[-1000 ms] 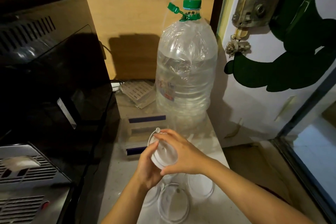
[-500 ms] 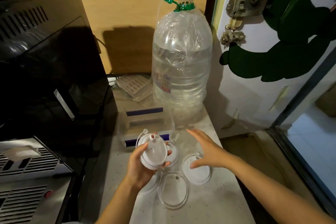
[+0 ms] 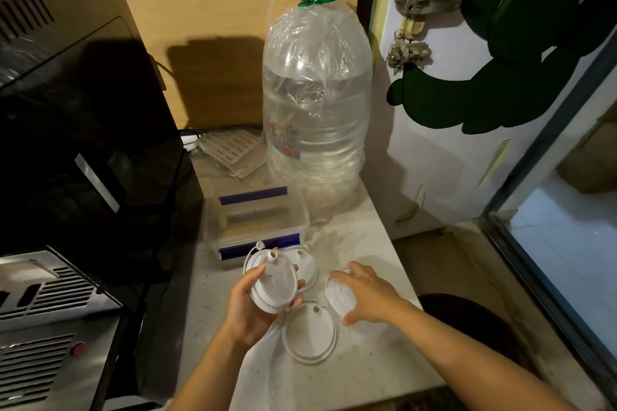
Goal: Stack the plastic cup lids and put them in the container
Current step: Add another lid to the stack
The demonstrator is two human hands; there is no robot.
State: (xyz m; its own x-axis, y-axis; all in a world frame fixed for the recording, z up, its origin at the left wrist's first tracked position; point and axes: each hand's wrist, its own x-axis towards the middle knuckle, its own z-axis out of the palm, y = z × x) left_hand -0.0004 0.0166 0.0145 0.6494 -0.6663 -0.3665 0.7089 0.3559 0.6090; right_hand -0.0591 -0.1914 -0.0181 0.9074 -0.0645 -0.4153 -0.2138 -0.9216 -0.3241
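My left hand (image 3: 248,307) holds a small stack of white lids (image 3: 274,284) tilted above the table (image 3: 367,237). My right hand (image 3: 364,294), fingers spread, rests flat on a loose lid (image 3: 337,297) near the table's right edge, without gripping it. The clear container (image 3: 257,220) sits just behind.

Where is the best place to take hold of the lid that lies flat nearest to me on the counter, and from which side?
Take the nearest lid by its raised outer rim, from above. It lies flat on the counter, so only the rim offers an edge, and its thin centre would probably flex. Its near and right edges look free; the left hand with its stacked lids crowds the far left.
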